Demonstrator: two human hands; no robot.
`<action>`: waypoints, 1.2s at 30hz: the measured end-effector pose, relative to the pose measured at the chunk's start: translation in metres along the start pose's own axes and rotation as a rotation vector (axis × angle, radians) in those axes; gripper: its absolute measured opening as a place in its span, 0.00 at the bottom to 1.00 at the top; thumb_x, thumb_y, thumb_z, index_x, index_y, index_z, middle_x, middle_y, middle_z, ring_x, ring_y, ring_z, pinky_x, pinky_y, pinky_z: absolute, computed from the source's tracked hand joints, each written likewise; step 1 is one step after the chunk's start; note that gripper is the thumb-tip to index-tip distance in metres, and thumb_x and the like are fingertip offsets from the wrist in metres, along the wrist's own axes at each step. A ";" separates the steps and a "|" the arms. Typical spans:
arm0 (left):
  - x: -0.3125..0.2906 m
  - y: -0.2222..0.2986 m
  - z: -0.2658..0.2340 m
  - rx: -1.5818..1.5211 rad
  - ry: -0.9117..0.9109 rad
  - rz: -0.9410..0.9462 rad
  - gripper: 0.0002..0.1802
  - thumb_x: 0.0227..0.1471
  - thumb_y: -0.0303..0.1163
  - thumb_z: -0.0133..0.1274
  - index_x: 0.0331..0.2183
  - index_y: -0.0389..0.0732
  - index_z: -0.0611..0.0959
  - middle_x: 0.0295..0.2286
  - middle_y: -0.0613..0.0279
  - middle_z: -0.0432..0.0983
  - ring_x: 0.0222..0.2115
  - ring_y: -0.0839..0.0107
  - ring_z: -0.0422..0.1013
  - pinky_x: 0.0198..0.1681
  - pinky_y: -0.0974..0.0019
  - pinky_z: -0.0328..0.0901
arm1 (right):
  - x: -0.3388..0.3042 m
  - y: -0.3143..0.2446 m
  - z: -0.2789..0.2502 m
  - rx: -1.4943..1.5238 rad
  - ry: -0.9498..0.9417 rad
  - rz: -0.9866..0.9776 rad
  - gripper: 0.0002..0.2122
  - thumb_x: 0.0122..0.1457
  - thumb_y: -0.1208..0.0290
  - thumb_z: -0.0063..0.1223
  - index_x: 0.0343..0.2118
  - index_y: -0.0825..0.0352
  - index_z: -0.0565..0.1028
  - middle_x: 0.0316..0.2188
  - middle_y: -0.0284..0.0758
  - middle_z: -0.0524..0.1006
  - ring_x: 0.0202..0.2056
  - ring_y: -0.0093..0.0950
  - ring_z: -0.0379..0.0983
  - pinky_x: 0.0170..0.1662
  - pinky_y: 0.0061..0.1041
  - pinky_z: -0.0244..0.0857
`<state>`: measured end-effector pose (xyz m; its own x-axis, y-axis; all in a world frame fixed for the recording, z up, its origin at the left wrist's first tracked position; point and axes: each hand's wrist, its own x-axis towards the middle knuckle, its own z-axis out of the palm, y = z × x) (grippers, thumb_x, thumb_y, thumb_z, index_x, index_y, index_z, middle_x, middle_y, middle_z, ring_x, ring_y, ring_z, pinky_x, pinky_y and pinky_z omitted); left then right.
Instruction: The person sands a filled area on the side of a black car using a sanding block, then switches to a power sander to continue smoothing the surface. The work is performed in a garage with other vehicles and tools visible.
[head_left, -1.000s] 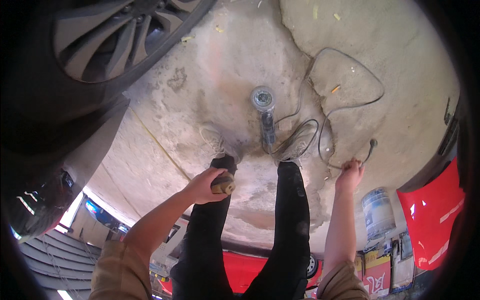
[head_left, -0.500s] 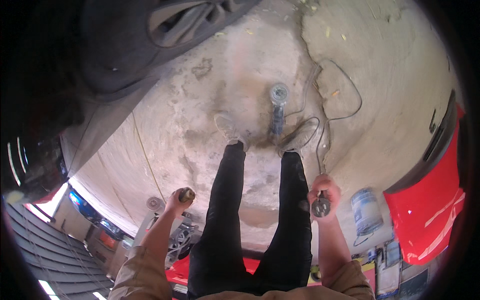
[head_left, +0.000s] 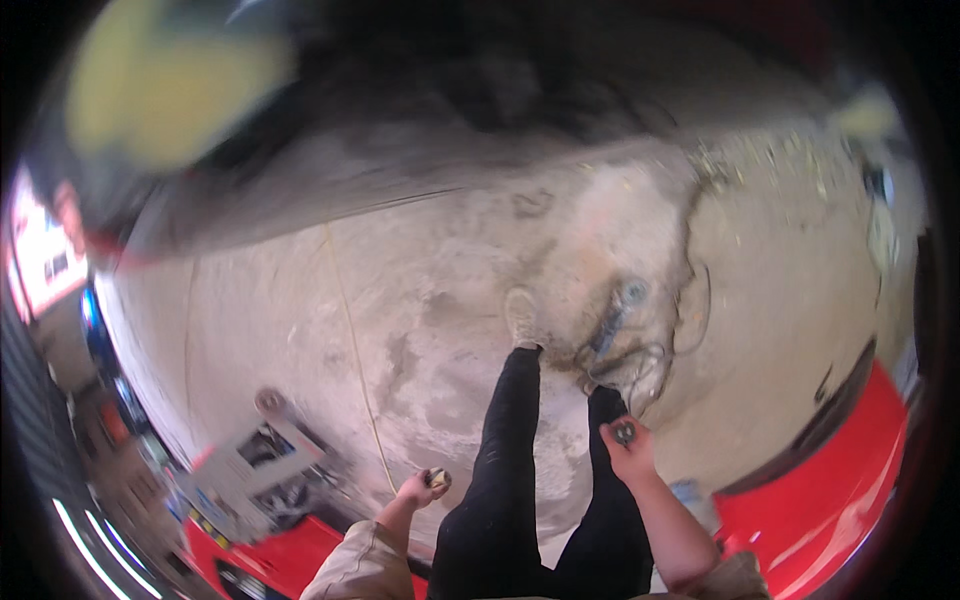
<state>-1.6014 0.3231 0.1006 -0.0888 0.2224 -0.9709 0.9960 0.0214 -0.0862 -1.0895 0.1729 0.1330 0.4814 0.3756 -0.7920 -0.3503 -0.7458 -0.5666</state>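
Observation:
My left hand (head_left: 411, 490) is closed around a dark and pale cord connector (head_left: 437, 479), its face turned up; a yellow cord (head_left: 352, 325) runs across the floor to this hand. My right hand (head_left: 632, 458) grips a dark round plug (head_left: 624, 432) above my right thigh. Beyond my feet lies a blue-bodied power tool (head_left: 610, 326) with a round head, probably a grinder or polisher. Its dark cord (head_left: 706, 318) loops over the concrete beside my right foot and back toward my right hand. Plug and connector are well apart.
A dark car (head_left: 400, 110), badly blurred, spans the far side. At right is a red car panel (head_left: 820, 490). A grey cart (head_left: 240, 470) stands at the left near red bodywork. My right forearm partly hides a bucket (head_left: 690, 492). A crack runs through the floor.
The view has swung, shifting the floor, tool and cords right and down in the picture. My hands appear lower and closer together, each keeping its hold.

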 end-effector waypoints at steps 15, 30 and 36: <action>-0.103 -0.090 0.030 -0.131 0.079 0.113 0.46 0.39 0.68 0.62 0.53 0.45 0.82 0.50 0.44 0.76 0.51 0.48 0.73 0.56 0.53 0.69 | -0.041 -0.167 -0.042 -0.558 -0.272 -0.309 0.25 0.61 0.56 0.64 0.51 0.73 0.75 0.45 0.43 0.81 0.49 0.33 0.76 0.53 0.35 0.69; -0.206 0.124 -0.140 0.073 0.245 0.287 0.38 0.47 0.64 0.56 0.53 0.48 0.84 0.53 0.57 0.78 0.54 0.59 0.74 0.56 0.56 0.69 | -0.164 -0.195 -0.009 -0.942 -0.304 -0.778 0.21 0.60 0.55 0.64 0.46 0.68 0.78 0.38 0.44 0.82 0.37 0.37 0.78 0.41 0.38 0.72; -0.158 0.047 -0.204 -0.244 0.287 0.241 0.42 0.45 0.67 0.56 0.56 0.52 0.82 0.57 0.60 0.75 0.58 0.58 0.71 0.61 0.55 0.65 | -0.230 -0.171 -0.026 -0.724 -0.034 -0.470 0.17 0.61 0.59 0.62 0.39 0.73 0.82 0.34 0.46 0.83 0.41 0.41 0.80 0.47 0.37 0.73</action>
<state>-1.5407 0.4880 0.2952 0.1142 0.5103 -0.8524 0.9621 0.1572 0.2230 -1.1199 0.1997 0.4176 0.4196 0.7407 -0.5247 0.4831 -0.6716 -0.5618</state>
